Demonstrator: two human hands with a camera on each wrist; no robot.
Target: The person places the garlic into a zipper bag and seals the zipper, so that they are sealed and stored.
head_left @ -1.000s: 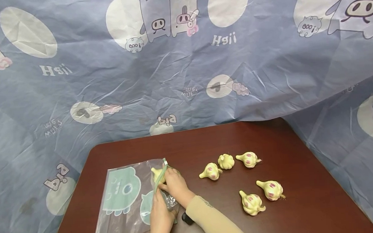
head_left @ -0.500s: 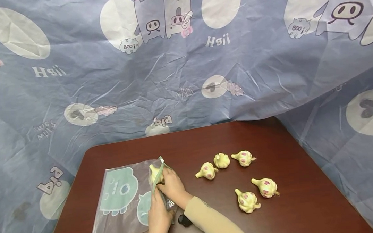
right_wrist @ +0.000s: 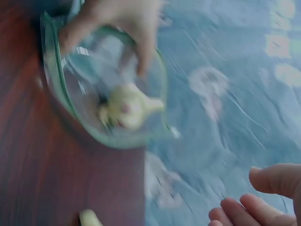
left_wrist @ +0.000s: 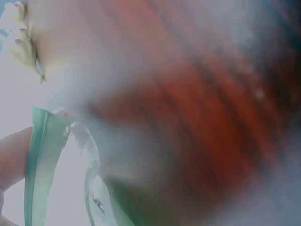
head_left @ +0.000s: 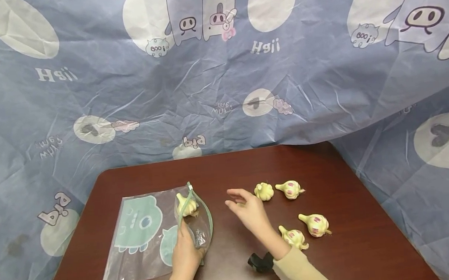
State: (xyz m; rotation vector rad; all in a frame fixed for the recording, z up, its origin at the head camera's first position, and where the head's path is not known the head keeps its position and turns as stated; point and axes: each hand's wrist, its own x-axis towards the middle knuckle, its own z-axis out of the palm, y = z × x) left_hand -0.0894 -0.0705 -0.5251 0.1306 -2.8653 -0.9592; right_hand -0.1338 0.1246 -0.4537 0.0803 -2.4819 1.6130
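A clear zip bag [head_left: 140, 269] with pale green cartoon prints and a green zip edge lies on the table, its mouth gaping to the right. Just inside the mouth sits a garlic bulb [head_left: 187, 205], also visible through the plastic in the right wrist view as a blurred bulb [right_wrist: 129, 108]. My left hand [head_left: 185, 252] grips the bag at its near rim. Raised over the table to the right of the bag, my right hand [head_left: 250, 210] holds nothing; its fingers are loosely bent and thumb apart. It covers the spot where one bulb lay.
Two bulbs lie at the back, a pale garlic bulb [head_left: 264, 191] and a purple-marked one [head_left: 290, 189]. Nearer, two more garlic bulbs [head_left: 314, 225] [head_left: 293, 237] lie right of my forearm. A patterned blue cloth [head_left: 221, 73] hangs behind the brown table [head_left: 154, 172].
My right hand has let go of the bulb inside the bag and moved out to the right. The bag's mouth now gapes wider. My left hand stays on the rim.
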